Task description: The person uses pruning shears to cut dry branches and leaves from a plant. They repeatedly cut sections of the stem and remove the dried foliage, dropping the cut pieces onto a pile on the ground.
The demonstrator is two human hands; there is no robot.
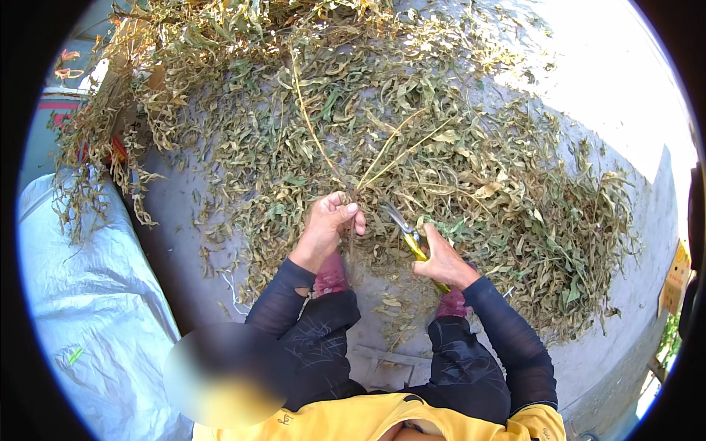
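Note:
My left hand (pixel 331 223) pinches a dried plant (pixel 357 192) near the base of its stalks. Three bare, yellowish stalks fan upward from the grip, and a thin darker root end hangs below the fingers. To the right, my right hand (pixel 441 258) is wrapped around pruning shears (pixel 411 237) with yellow handles. The metal blades point up and left, a short way from the plant and not touching it. Under both hands spreads a thick layer of dry, curled green-brown leaves (pixel 386 149).
A heap of uncut dried plants (pixel 182 60) rises at the upper left. Silvery plastic sheeting (pixel 105 297) covers something at the left. Grey concrete floor (pixel 595 149) borders the leaves. A cardboard box (pixel 674 278) stands at the far right. White string (pixel 234 292) lies near my left forearm.

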